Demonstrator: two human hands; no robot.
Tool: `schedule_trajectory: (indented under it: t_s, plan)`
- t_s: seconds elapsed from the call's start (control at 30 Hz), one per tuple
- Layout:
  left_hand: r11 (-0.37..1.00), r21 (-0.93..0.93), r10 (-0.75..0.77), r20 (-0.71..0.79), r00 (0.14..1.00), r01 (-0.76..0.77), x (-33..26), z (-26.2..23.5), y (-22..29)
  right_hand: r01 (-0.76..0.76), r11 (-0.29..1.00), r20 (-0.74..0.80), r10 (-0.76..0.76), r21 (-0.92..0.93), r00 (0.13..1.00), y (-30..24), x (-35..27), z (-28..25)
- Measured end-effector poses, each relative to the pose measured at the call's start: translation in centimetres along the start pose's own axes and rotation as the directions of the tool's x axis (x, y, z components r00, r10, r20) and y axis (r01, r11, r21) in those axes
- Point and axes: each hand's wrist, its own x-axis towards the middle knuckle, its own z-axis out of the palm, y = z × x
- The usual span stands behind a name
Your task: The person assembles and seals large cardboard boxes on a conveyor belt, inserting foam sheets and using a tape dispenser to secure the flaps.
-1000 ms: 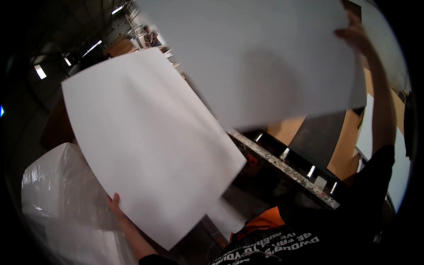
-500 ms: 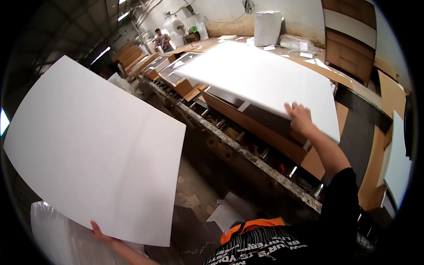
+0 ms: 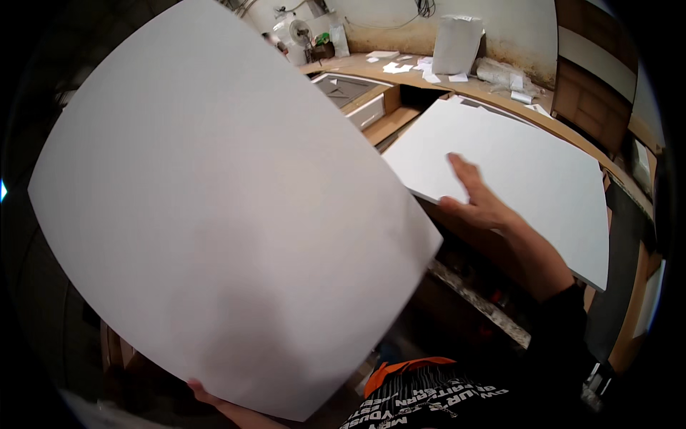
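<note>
A large white board [image 3: 229, 179] fills the left and middle of the view, tilted up. My left hand [image 3: 204, 395] grips its lower edge; only part of the fingers shows, the rest being behind the board. A second white board [image 3: 536, 179] lies to the right, on top of a carton whose side is mostly hidden. My right hand [image 3: 480, 204] is over the near left part of this second board, with fingers stretched and thumb apart. Nothing is held in it, and I cannot tell whether it touches the surface.
Under the boards runs a roller line with a worn rail [image 3: 489, 304]. Beyond lies an open carton [image 3: 389, 123] with a white-framed panel. A fan [image 3: 301, 32], a wrapped white package [image 3: 457, 44] and loose papers [image 3: 397, 68] are at the back. Brown panels [image 3: 594, 93] stand at right.
The left-hand board has swung up and right, closer, covering more of the line. The other board now lies flatter; my right hand has let go of its near edge and moved, fingers spread.
</note>
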Motion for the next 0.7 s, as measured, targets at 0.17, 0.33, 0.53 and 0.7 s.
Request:
schedule_trajectory:
  t_s: [0.17,0.33,0.53,0.7]
  plan:
    - [0.965,-0.109,-0.222,0.150,0.964,0.239,7.9,-2.9,-8.3,-0.076,0.987,0.254,0.039,0.140,0.966,-4.4,11.2,9.6]
    - [0.946,-0.125,-0.273,0.200,0.941,0.301,15.6,-5.2,-9.9,-0.290,0.783,0.283,0.152,0.550,0.947,-5.5,20.6,18.4]
    - [0.953,-0.164,-0.219,0.209,0.953,0.255,26.0,-6.3,-11.5,0.061,0.993,-0.081,-0.069,-0.096,0.994,-1.3,34.1,29.7]
    - [0.991,-0.092,-0.093,0.065,0.994,0.099,36.3,-8.6,-14.5,-0.401,0.632,0.494,0.033,0.664,0.869,0.9,46.7,35.0]
